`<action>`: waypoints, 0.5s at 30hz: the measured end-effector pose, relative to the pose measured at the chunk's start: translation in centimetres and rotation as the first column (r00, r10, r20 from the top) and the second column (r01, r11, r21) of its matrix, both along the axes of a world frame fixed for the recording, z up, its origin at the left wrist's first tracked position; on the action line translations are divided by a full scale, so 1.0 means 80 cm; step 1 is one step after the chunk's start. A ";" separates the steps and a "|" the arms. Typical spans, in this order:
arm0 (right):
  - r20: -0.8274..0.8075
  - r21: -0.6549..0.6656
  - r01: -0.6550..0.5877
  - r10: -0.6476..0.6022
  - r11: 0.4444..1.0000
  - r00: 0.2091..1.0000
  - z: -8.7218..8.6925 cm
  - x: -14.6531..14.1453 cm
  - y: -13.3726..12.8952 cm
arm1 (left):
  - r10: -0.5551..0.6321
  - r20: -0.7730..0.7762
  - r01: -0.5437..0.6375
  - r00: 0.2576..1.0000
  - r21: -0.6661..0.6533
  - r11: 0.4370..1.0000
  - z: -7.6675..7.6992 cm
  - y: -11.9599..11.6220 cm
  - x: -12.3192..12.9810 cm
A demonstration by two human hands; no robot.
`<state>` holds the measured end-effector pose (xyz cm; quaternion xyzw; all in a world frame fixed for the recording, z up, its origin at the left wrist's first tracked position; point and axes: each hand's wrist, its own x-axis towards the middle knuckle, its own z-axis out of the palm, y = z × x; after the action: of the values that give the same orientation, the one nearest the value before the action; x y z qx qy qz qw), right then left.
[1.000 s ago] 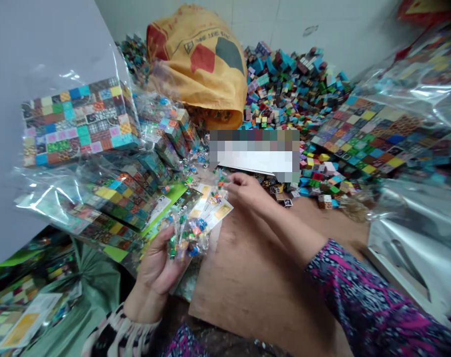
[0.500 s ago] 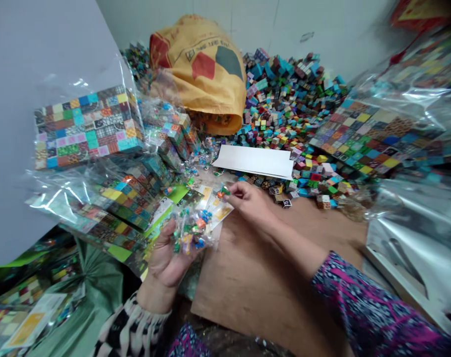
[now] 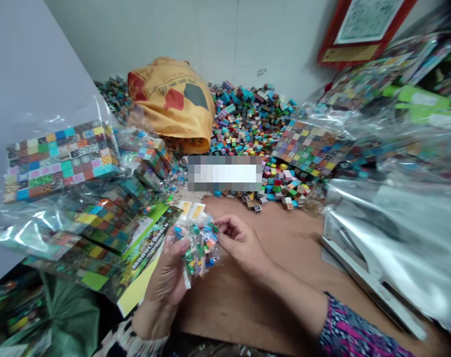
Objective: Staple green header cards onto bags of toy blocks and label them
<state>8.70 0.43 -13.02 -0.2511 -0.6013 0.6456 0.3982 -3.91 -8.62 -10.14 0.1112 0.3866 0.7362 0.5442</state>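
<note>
Left hand (image 3: 169, 272) grips clear packaging (image 3: 200, 252), thumb on top. Right hand (image 3: 244, 247) curls beside it, grip unclear. Colourful pieces (image 3: 210, 241) show inside.

I see the right hand (image 3: 243, 245), apart from the clear packets (image 3: 201, 250) in the left hand (image 3: 169, 272) moments ago, now drawn in beside them, seemingly touching the blurred plastic; more of a red-framed plaque (image 3: 366, 25) shows.

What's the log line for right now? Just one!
left hand: holds clear packets of colourful bits | right hand: at packets' right edge | behind: yellow bag, block pile
</note>
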 end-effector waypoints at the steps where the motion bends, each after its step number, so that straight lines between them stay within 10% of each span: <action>1: -0.001 -0.002 -0.002 0.002 1.000 1.000 0.001 0.002 -0.001 | 0.011 -0.008 -0.011 1.000 -0.005 1.000 0.001 0.002 0.002; 11: 0.119 0.011 -0.082 0.080 0.997 0.990 -0.005 0.022 -0.011 | -0.045 0.048 0.051 0.998 -0.125 0.991 0.000 0.005 0.009; 15: 0.350 0.243 -0.204 0.110 0.948 0.930 0.023 0.045 -0.006 | 0.025 0.081 -0.010 0.996 -0.176 0.984 -0.007 -0.002 0.008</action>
<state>12.31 -0.03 -11.16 -0.2492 -0.7618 0.5342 0.2686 -3.31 -8.77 -10.74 0.0290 0.4280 0.7080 0.5610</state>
